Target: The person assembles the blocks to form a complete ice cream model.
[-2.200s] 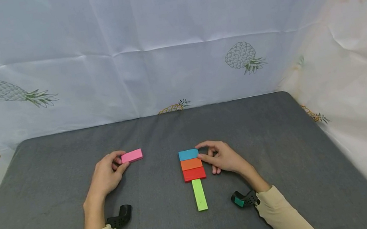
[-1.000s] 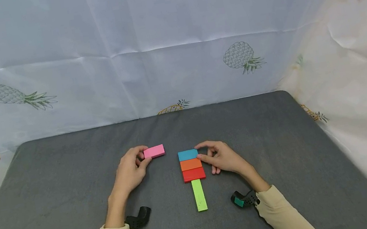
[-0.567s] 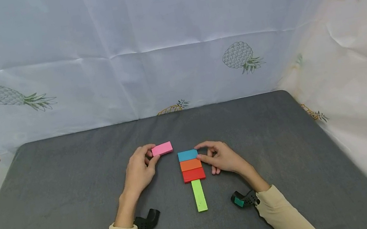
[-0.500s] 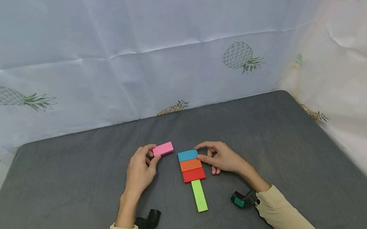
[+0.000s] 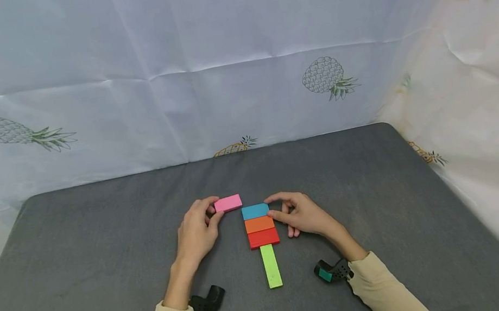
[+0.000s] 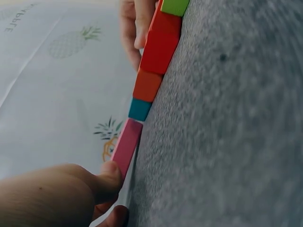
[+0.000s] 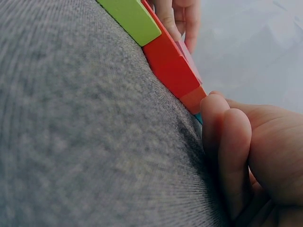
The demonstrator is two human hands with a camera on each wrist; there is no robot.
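My left hand (image 5: 197, 231) pinches a pink block (image 5: 228, 203) by its left end, between thumb and forefinger. Its free end is close to the upper left corner of a blue block (image 5: 255, 211). Below the blue block lie an orange block (image 5: 259, 224) and a red block (image 5: 264, 238), edge to edge in a column. A lime green block (image 5: 271, 266) stands lengthwise under the red one, like a stem. My right hand (image 5: 300, 214) holds the blue block's right end, forefinger at the far corner and thumb at the near one; the other fingers curl beside the column.
Dark grey cloth (image 5: 76, 272) covers the table. A white curtain (image 5: 228, 27) printed with pineapples hangs behind it and along the right side. Black wrist devices (image 5: 208, 300) sit at both cuffs, low over the cloth.
My left hand has carried the pink block rightward from the left, and slightly nearer to me in the last half second, up to the blue block. My right hand and the column stay put.
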